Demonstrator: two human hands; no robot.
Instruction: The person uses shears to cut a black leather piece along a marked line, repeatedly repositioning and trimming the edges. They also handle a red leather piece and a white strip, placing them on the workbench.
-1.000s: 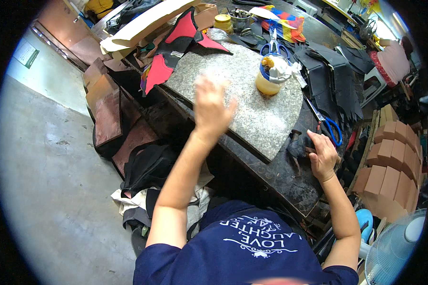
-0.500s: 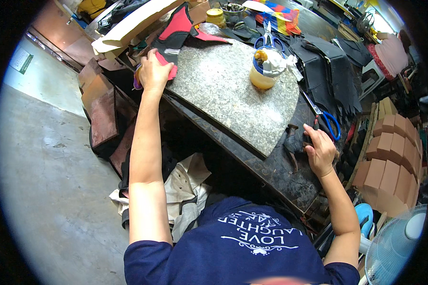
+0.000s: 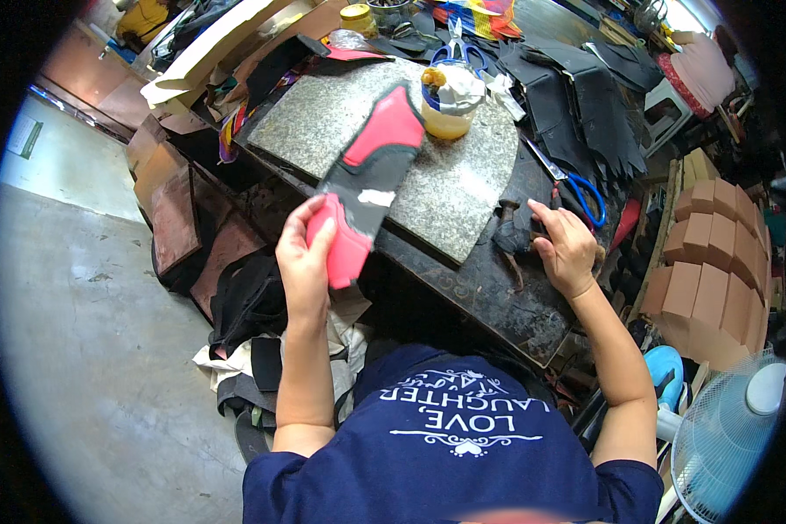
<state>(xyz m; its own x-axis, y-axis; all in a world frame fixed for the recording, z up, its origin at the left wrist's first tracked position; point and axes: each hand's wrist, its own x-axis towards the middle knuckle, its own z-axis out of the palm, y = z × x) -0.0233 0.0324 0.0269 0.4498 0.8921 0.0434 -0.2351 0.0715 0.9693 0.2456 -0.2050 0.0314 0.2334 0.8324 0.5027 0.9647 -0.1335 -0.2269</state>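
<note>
My left hand (image 3: 306, 266) is closed on a black shoe-upper piece (image 3: 371, 182) with pink-red panels and a small white patch. The thumb and fingers pinch its lower pink end, and the piece is raised in front of the slab's near edge. My right hand (image 3: 569, 249) is over the dark tabletop, thumb and fingers apart. Beside it lies a dark hammer-like tool (image 3: 508, 234), its handle partly hidden by the hand. Blue-handled scissors (image 3: 588, 199) lie just beyond that hand. A speckled grey stone slab (image 3: 279, 113) covers much of the table.
A cloth-topped glue jar (image 3: 448, 124) stands on the slab, with more scissors (image 3: 457, 54) behind it. Black sheets (image 3: 555, 92) lie at the far right. Brown stacked blocks (image 3: 712, 253) and a fan (image 3: 729, 437) are on the right. A person (image 3: 703, 70) sits farther back.
My left hand has lifted the black and pink piece off the slab's left corner and brought it nearer and rightward. The right hand has stayed beside the tool. The view has shifted slightly.
</note>
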